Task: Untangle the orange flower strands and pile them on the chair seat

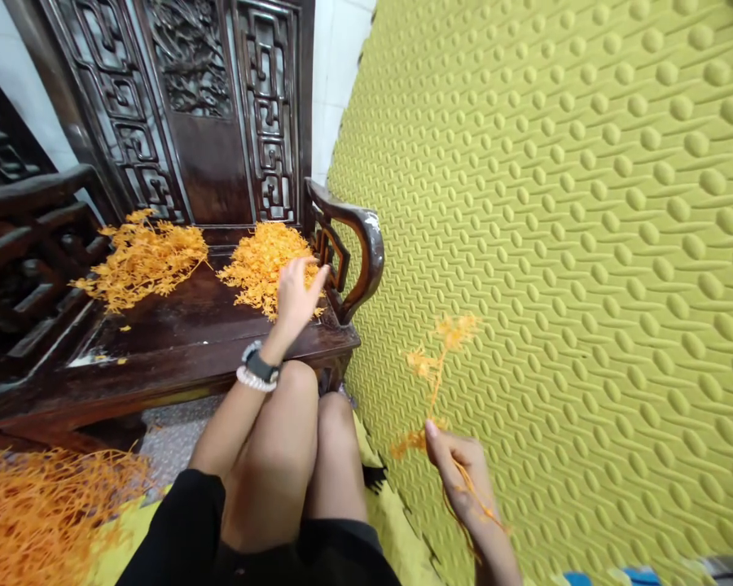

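Note:
My left hand (299, 291), with a watch and a pale beaded bracelet at the wrist, is over the right-hand heap of small orange plastic flower pieces (265, 252) on the dark wooden chair seat. Its fingers are spread and I see nothing in them. Off to the right, my right hand (464, 472) pinches an orange artificial flower stem (438, 378) between thumb and fingers. Frilly blossoms stand on the stem's upper branches, slightly blurred. Thin orange strands run down across the palm and wrist.
Another orange heap (152, 256) lies on the left of the carved wooden chair (177, 334). The chair's curved armrest (370, 252) stands beside my left hand. A mass of thin orange stems (42, 513) is at lower left. A yellow-green textured mat (555, 268) fills the right side.

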The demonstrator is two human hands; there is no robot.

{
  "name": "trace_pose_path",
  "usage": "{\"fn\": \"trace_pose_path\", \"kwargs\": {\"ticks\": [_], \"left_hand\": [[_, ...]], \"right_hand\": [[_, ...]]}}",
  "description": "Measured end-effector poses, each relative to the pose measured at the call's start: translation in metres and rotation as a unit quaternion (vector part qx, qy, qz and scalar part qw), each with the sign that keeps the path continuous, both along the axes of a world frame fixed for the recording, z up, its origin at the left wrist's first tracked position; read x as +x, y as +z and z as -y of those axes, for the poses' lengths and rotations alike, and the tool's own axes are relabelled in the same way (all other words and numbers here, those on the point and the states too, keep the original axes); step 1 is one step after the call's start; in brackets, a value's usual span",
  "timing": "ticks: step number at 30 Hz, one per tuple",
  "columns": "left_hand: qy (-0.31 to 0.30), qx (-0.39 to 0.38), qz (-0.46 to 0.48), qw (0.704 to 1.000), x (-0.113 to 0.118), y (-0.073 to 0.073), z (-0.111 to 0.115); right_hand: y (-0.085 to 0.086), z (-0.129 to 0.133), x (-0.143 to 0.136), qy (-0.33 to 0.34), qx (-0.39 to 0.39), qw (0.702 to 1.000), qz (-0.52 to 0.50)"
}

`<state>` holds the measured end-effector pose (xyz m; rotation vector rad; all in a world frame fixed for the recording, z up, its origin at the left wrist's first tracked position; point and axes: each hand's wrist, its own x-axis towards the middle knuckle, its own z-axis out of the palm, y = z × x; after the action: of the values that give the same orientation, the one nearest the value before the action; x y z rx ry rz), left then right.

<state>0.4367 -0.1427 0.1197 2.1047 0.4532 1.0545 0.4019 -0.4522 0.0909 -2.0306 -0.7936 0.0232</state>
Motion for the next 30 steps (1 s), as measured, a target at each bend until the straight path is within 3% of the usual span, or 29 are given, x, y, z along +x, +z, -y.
{"fn": "trace_pose_path", "kwargs": {"ticks": [1, 3, 5, 6, 8, 11, 15, 17, 23, 26, 28, 30], "left_hand": [[-0.095, -0.046, 0.051, 0.993, -0.007, 0.003, 0.019], [-0.267, -0.115, 0.091, 0.953, -0.021, 0.010, 0.059], [-0.352, -0.125, 0.101, 0.922, -0.032, 0.018, 0.094], [-0.360, -0.115, 0.102, 0.920, -0.036, 0.021, 0.106], [-0.318, -0.095, 0.103, 0.938, -0.038, 0.028, 0.122], [-0.247, -0.097, 0.075, 0.961, -0.033, 0.034, 0.124], [-0.318, -0.128, 0.008, 0.939, -0.025, 0.034, 0.108], [-0.337, -0.143, 0.028, 0.930, -0.023, 0.033, 0.101], [-0.196, -0.137, 0.162, 0.957, -0.007, 0.035, 0.075], [-0.106, -0.150, 0.165, 0.969, 0.009, 0.039, 0.024], [0.011, -0.147, 0.136, 0.980, 0.016, 0.042, -0.023], [0.043, -0.128, 0.112, 0.984, 0.016, 0.044, -0.065]], "right_hand": [[0.000, -0.005, 0.001, 0.003, -0.006, 1.000, -0.002], [0.003, -0.016, 0.003, 0.014, -0.021, 1.000, 0.000], [0.008, -0.026, 0.002, 0.030, -0.035, 0.999, 0.004], [0.011, -0.030, 0.000, 0.037, -0.042, 0.998, 0.007], [0.016, -0.036, -0.003, 0.052, -0.051, 0.997, 0.016], [0.020, -0.039, -0.010, 0.071, -0.056, 0.995, 0.039], [0.021, -0.036, -0.015, 0.087, -0.059, 0.993, 0.054], [0.020, -0.036, -0.014, 0.096, -0.058, 0.992, 0.058], [0.028, -0.044, -0.030, 0.061, -0.004, 0.995, 0.080], [0.034, -0.039, -0.058, 0.082, 0.030, 0.995, 0.037], [0.034, -0.031, -0.072, 0.114, 0.052, 0.992, 0.013], [0.030, -0.023, -0.074, 0.107, 0.060, 0.992, 0.016]]}}
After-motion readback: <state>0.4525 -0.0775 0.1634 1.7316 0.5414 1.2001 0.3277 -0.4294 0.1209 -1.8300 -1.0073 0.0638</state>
